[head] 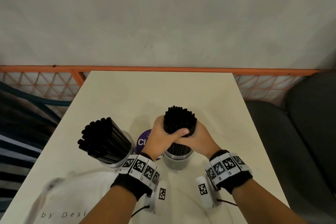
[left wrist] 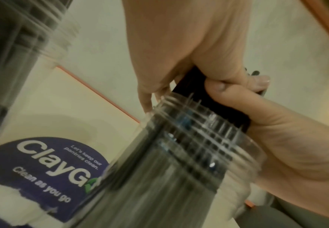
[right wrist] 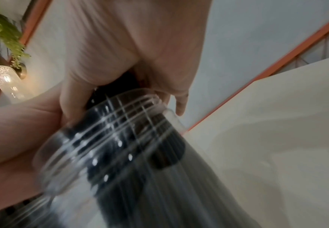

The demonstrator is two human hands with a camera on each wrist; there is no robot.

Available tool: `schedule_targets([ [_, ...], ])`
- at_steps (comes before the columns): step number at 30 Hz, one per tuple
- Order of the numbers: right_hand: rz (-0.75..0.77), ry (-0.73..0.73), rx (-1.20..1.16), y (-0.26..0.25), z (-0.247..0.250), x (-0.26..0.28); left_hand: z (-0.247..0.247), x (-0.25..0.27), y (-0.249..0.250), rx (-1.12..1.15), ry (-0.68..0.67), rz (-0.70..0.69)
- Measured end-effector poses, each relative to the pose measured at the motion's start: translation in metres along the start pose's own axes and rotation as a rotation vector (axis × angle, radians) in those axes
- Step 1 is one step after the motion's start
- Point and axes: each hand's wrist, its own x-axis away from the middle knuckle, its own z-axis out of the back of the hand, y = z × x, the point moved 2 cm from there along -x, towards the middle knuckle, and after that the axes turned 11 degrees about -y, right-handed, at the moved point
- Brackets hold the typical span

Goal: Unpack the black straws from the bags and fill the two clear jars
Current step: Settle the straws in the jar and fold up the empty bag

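- Both hands, left [head: 160, 135] and right [head: 196, 138], grip a straw bundle [head: 180, 120] standing in the right jar [head: 177, 160].
- Left jar [head: 116, 152] holds straws, tilted, on the desk [head: 163, 92].

Black straws [head: 180, 120]; clear jars [head: 177, 160]; purple sticker [head: 144, 140]; table [head: 163, 92] seemingly cream.

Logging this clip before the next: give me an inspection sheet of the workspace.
Surface: cream table.
Job's things: left jar full of black straws; right jar taking a straw bundle.
Clutter: purple sticker, white bag.
Hands: left hand and right hand both grip the bundle.
Cables: thin black leads from wrist cameras.
Surroundings: orange rail, dark seat.
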Motion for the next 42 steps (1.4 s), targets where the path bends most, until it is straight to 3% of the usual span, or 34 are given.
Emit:
schedule_targets([
  [10,-0.025,-0.084,-0.031,0.008,0.012,0.006,0.001,0.01,-0.001,-0.03,-0.084,-0.01],
  [14,0.02,-0.108,-0.071,0.005,0.016,0.018,0.003,0.016,0.007,-0.124,-0.09,-0.114],
  [17,0.025,-0.061,-0.109,0.004,0.018,0.022,0.003,0.016,0.013,-0.234,-0.104,-0.222],
  [21,0.06,0.1,-0.099,0.002,0.016,0.022,0.007,0.013,0.015,-0.236,-0.062,-0.255],
  [32,0.052,0.088,-0.03,0.002,0.003,0.009,0.003,0.007,0.009,-0.135,-0.045,-0.097],
  [39,0.078,0.216,0.033,0.001,0.004,0.006,-0.004,-0.001,0.013,-0.083,-0.011,-0.109],
  [42,0.047,0.182,0.021,0.004,0.001,0.008,0.0,0.001,0.008,-0.101,-0.033,-0.107],
])
